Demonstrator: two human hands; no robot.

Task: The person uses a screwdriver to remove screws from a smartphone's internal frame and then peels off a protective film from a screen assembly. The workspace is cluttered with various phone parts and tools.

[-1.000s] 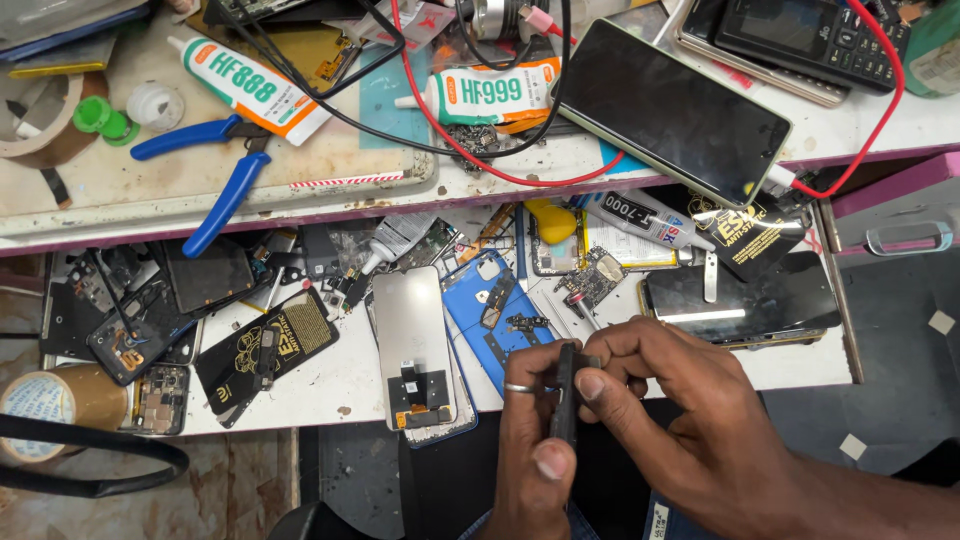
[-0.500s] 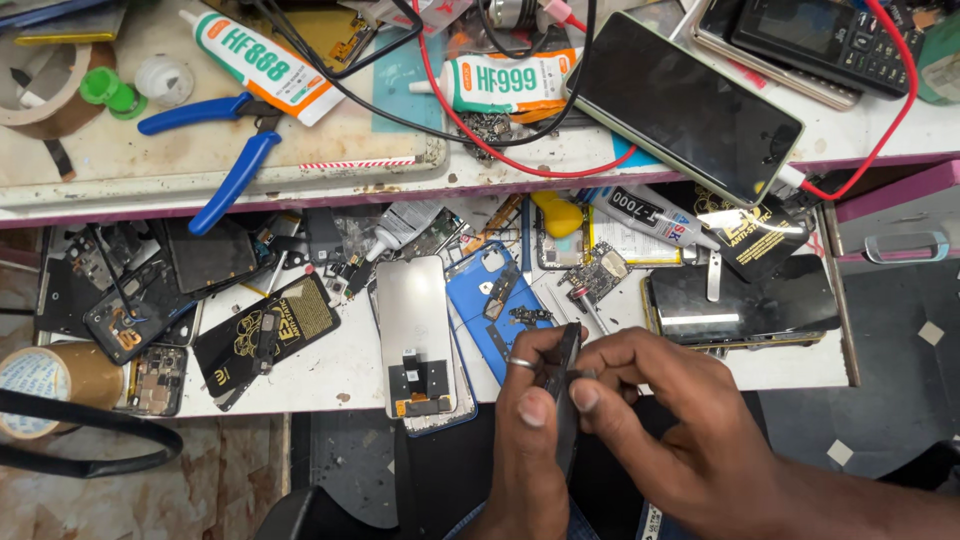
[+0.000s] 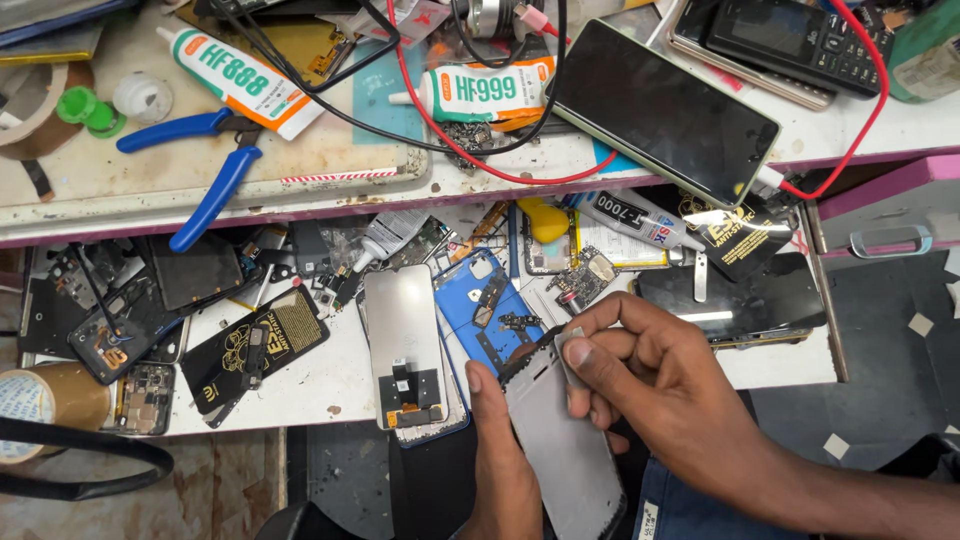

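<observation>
From my remote feed, my right hand (image 3: pixel 660 385) pinches a small grey pick against the grey rectangular phone panel (image 3: pixel 560 450), gripped steady by my left hand (image 3: pixel 500 460) before the cluttered white drawer tray (image 3: pixel 330 385), apparently for prying.

Upper bench: two white glue tubes (image 3: pixel 232 75) (image 3: pixel 478 92) with green labels; dark-screened smartphone (image 3: pixel 665 110).
Drawer: grey display panel (image 3: pixel 403 335), black gold-printed pouches (image 3: pixel 255 347) (image 3: pixel 735 235).
Hands: grey screen panel (image 3: pixel 560 450).

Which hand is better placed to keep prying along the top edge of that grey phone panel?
Probably the right hand: its fingers pinch a small pick at the grey panel's top edge. The left hand grips its side.
</observation>
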